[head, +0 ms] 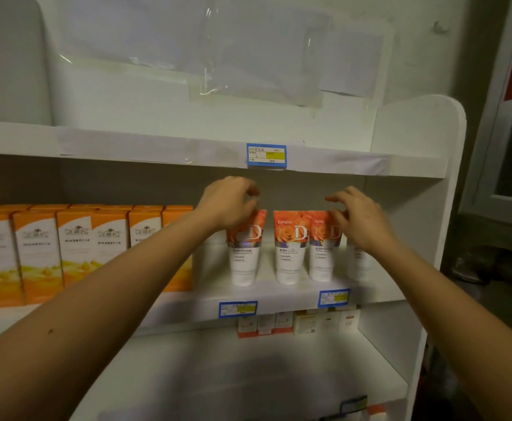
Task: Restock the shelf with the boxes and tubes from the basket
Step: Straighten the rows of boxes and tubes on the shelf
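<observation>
Several white tubes with orange rose tops stand upright in a row on the middle shelf. My left hand lies over the top left corner of the leftmost tube, fingers curled just above its crimped end; its thumb is hidden. My right hand hovers at the right of the row, fingers loosely spread, a fingertip touching the top corner of the third tube. It partly covers a fourth tube. The second tube stands free between my hands. The basket is out of view.
A row of orange and white boxes fills the left part of the same shelf. Small boxes sit at the back of the shelf below. Blue price tags mark the shelf edges. The shelf's white side panel closes the right.
</observation>
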A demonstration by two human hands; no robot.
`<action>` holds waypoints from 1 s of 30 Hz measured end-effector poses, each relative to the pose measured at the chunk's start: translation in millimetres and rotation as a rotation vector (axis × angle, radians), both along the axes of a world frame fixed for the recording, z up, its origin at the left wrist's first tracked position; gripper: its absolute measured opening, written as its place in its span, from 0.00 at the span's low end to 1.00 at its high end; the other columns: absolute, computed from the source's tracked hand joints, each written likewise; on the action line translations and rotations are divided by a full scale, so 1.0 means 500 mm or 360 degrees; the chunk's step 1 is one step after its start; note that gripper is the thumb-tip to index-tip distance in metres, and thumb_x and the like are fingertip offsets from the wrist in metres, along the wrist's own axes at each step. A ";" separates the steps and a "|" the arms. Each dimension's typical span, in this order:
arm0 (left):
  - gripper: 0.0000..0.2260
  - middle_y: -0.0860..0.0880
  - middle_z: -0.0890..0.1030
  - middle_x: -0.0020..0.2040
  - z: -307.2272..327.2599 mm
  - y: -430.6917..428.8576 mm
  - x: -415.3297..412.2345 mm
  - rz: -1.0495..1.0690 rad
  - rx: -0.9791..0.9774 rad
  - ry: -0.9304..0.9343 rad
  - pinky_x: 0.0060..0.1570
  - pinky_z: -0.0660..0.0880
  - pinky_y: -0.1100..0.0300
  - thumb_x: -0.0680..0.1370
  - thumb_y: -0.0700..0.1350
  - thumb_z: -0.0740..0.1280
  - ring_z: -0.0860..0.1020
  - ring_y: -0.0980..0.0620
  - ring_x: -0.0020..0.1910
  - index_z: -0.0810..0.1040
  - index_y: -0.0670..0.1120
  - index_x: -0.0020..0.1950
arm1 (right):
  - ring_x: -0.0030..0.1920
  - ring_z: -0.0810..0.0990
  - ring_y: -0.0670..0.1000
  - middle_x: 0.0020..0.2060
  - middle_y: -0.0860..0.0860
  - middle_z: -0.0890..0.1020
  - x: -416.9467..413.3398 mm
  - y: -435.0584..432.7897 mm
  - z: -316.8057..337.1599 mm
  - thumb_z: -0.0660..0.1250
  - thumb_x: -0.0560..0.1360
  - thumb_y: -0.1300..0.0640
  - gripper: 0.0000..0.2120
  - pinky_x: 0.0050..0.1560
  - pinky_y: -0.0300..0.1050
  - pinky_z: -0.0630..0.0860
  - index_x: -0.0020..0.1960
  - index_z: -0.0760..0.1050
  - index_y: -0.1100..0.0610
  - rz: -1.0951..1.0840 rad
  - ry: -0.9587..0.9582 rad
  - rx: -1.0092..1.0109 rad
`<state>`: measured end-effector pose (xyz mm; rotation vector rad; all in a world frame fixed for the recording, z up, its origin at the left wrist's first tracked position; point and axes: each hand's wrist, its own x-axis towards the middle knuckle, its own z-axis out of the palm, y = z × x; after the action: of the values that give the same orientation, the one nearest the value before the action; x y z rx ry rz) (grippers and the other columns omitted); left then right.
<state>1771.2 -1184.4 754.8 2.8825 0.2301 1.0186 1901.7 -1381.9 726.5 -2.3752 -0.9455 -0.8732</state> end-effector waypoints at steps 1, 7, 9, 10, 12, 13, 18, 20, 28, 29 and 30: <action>0.15 0.46 0.78 0.62 0.000 -0.002 -0.005 -0.0011 0.0049 -0.0016 0.56 0.73 0.52 0.78 0.48 0.60 0.76 0.47 0.60 0.75 0.45 0.63 | 0.53 0.79 0.55 0.60 0.51 0.74 -0.006 0.000 0.000 0.59 0.78 0.53 0.14 0.51 0.51 0.75 0.62 0.73 0.52 -0.0011 -0.0031 0.0010; 0.15 0.46 0.77 0.62 -0.017 0.055 -0.100 0.0102 0.0284 -0.0087 0.57 0.70 0.52 0.78 0.48 0.59 0.74 0.47 0.61 0.75 0.45 0.62 | 0.51 0.78 0.53 0.56 0.50 0.76 -0.097 0.076 0.009 0.60 0.77 0.52 0.11 0.48 0.51 0.76 0.57 0.76 0.52 0.0278 -0.0148 -0.0030; 0.15 0.46 0.78 0.61 -0.023 0.086 -0.146 0.0163 0.0304 -0.0096 0.57 0.69 0.52 0.79 0.48 0.59 0.73 0.47 0.61 0.75 0.45 0.62 | 0.52 0.78 0.52 0.55 0.49 0.77 -0.129 0.111 0.011 0.61 0.77 0.52 0.10 0.48 0.49 0.76 0.56 0.76 0.52 0.0388 -0.0147 -0.0051; 0.15 0.46 0.77 0.61 -0.024 0.104 -0.172 0.0198 0.0294 -0.0104 0.58 0.69 0.52 0.79 0.48 0.60 0.73 0.46 0.62 0.75 0.45 0.62 | 0.52 0.78 0.51 0.55 0.49 0.77 -0.144 0.130 0.013 0.61 0.77 0.52 0.10 0.48 0.48 0.76 0.56 0.76 0.52 0.0439 -0.0145 -0.0068; 0.15 0.46 0.77 0.61 -0.026 0.144 -0.225 0.0293 0.0239 -0.0103 0.59 0.69 0.52 0.79 0.48 0.60 0.73 0.46 0.62 0.74 0.45 0.63 | 0.54 0.77 0.51 0.55 0.49 0.77 -0.176 0.170 0.015 0.62 0.77 0.53 0.10 0.51 0.49 0.75 0.56 0.76 0.52 0.0544 -0.0130 -0.0104; 0.15 0.46 0.77 0.61 -0.025 0.165 -0.252 0.0342 0.0211 -0.0099 0.59 0.70 0.51 0.79 0.49 0.59 0.73 0.46 0.62 0.74 0.46 0.63 | 0.55 0.76 0.51 0.55 0.49 0.77 -0.192 0.189 0.017 0.62 0.77 0.53 0.11 0.52 0.49 0.75 0.57 0.75 0.52 0.0592 -0.0116 -0.0127; 0.16 0.45 0.76 0.62 -0.007 0.255 -0.383 0.0522 -0.0010 0.0067 0.60 0.71 0.51 0.79 0.49 0.59 0.72 0.47 0.63 0.73 0.45 0.64 | 0.57 0.73 0.48 0.56 0.48 0.77 -0.265 0.293 0.025 0.61 0.77 0.51 0.12 0.55 0.48 0.74 0.59 0.74 0.50 0.0814 -0.0071 -0.0263; 0.17 0.42 0.74 0.64 0.006 0.278 -0.419 0.0547 -0.0174 0.0164 0.61 0.69 0.53 0.79 0.47 0.59 0.71 0.46 0.64 0.72 0.42 0.65 | 0.57 0.72 0.48 0.56 0.48 0.77 -0.292 0.332 0.032 0.61 0.77 0.50 0.13 0.56 0.47 0.72 0.59 0.74 0.50 0.0876 -0.0065 -0.0286; 0.28 0.43 0.69 0.69 0.069 0.348 -0.445 0.0617 -0.0450 0.0897 0.60 0.72 0.54 0.74 0.43 0.68 0.71 0.43 0.66 0.62 0.43 0.72 | 0.65 0.69 0.51 0.64 0.50 0.74 -0.383 0.481 0.079 0.65 0.73 0.44 0.26 0.65 0.51 0.68 0.67 0.69 0.53 0.0990 0.0032 -0.0557; 0.27 0.43 0.71 0.68 0.074 0.357 -0.436 0.0637 -0.0397 0.0983 0.59 0.73 0.53 0.74 0.44 0.69 0.73 0.43 0.64 0.64 0.43 0.70 | 0.66 0.69 0.52 0.66 0.51 0.73 -0.390 0.496 0.086 0.66 0.72 0.43 0.28 0.66 0.52 0.67 0.69 0.67 0.54 0.0969 0.0058 -0.0633; 0.27 0.43 0.73 0.66 0.078 0.367 -0.427 0.0650 -0.0353 0.1048 0.59 0.75 0.52 0.73 0.45 0.70 0.75 0.43 0.62 0.65 0.43 0.69 | 0.67 0.69 0.53 0.67 0.52 0.72 -0.396 0.513 0.092 0.66 0.72 0.42 0.31 0.67 0.52 0.67 0.70 0.65 0.54 0.0932 0.0097 -0.0713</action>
<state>1557.7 -1001.1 794.1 2.9049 0.9265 0.0117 1703.5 -1125.5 772.7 -2.2241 -1.8346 -0.3847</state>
